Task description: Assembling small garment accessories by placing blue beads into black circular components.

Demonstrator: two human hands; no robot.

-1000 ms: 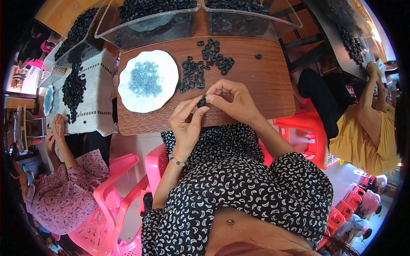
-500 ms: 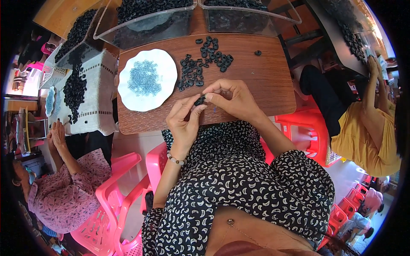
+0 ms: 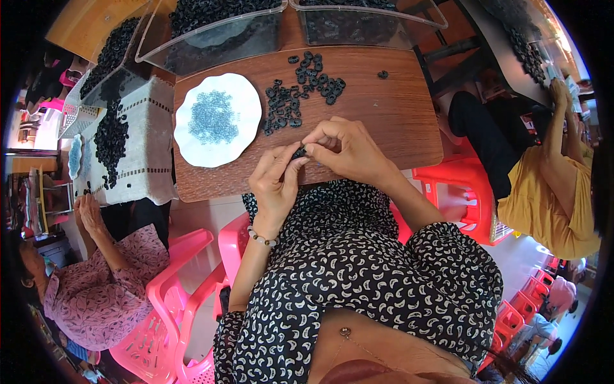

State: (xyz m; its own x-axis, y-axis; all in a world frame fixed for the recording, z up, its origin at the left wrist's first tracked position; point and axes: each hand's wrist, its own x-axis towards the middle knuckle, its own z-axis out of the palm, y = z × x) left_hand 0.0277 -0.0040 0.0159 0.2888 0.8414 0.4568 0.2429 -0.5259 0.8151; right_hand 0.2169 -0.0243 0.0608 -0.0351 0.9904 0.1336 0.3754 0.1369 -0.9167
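Between the fingertips of my left hand (image 3: pixel 274 174) is a small black plastic part (image 3: pixel 299 153), pinched above the table's near edge. My right hand (image 3: pixel 345 150) meets it there, thumb and forefinger closed at the part's upper right end; whether a smaller piece sits in that pinch is hidden. Beyond my hands, a loose pile of similar black parts (image 3: pixel 281 105) lies on the brown wooden table (image 3: pixel 396 121). To the left stands a white scalloped plate (image 3: pixel 185 144) with many tiny clear-bluish pieces (image 3: pixel 214 117) spread over its middle.
Two clear bins (image 3: pixel 217 51) (image 3: pixel 358 29) full of black parts stand along the far edge. One lone part (image 3: pixel 382 75) lies far right. At left, a person in pink works at a cloth-covered table (image 3: pixel 150 141); another in yellow sits right. Pink chairs (image 3: pixel 173 281) and red stools (image 3: pixel 454 192) stand close.
The view has shifted slightly. My hands stay together at the same place, and the black part has turned a little between my fingers.
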